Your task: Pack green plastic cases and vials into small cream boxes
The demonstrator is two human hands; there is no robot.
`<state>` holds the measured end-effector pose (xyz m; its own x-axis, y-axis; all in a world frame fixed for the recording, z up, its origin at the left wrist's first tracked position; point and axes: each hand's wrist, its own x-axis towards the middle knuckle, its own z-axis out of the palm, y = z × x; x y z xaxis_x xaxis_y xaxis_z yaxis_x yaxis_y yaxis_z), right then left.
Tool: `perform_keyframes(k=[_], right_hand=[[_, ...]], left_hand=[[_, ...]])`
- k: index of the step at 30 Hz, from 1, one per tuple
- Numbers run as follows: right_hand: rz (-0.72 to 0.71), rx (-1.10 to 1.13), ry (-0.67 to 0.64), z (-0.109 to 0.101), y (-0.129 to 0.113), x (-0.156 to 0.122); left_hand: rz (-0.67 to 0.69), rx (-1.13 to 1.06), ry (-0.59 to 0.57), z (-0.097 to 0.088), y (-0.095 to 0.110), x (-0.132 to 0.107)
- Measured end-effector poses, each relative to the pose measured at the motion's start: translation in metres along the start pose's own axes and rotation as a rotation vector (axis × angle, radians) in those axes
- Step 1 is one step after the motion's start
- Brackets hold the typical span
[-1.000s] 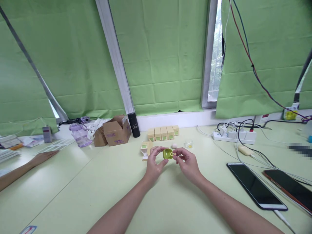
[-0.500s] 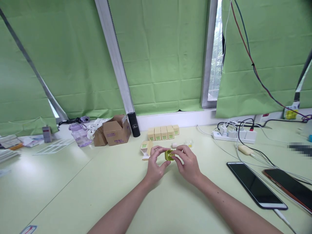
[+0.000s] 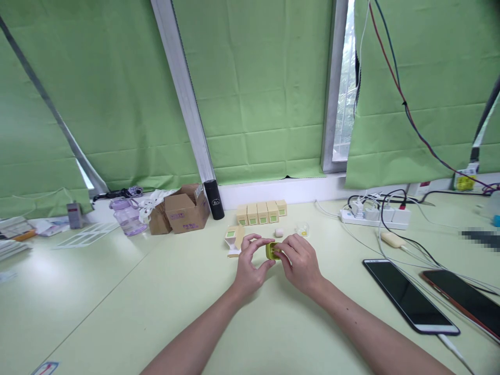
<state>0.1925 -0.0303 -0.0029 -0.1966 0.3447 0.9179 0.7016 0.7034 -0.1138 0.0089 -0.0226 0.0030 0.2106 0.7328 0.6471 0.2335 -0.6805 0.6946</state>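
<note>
Above the table, my left hand [image 3: 250,268] holds a small yellow-green square case [image 3: 269,251] between thumb and index finger, its hollow side facing right. From the right, my right hand [image 3: 300,262] has its fingers pinched together at the hollow of the same case; the fingertips cover part of it, and whether they grip a separate piece inside is hidden. Just behind the hands stand an opened small tan box [image 3: 233,234], a small pale pink block [image 3: 278,233] and a clear plastic container [image 3: 302,229] with something yellow in it.
Several small tan boxes [image 3: 258,214] line up near the wall. A cardboard carton [image 3: 186,213], a black bottle [image 3: 214,200] and a lilac bottle [image 3: 128,216] stand left. On the right lie a power strip [image 3: 375,217], cables, a phone [image 3: 410,294] and another phone [image 3: 464,291].
My right fingers have moved deeper into the hollow of the case, hiding a small yellow loop that showed at their tips before. The case has shifted slightly right.
</note>
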Motion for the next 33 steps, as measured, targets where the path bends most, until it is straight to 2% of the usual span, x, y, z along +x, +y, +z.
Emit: perform_keyframes(k=[33], right_hand=[[-0.057, -0.038, -0.033, 0.0054, 0.0032, -0.0040]], left_hand=[[0.025, 0.015, -0.037, -0.0011, -0.0005, -0.0012]])
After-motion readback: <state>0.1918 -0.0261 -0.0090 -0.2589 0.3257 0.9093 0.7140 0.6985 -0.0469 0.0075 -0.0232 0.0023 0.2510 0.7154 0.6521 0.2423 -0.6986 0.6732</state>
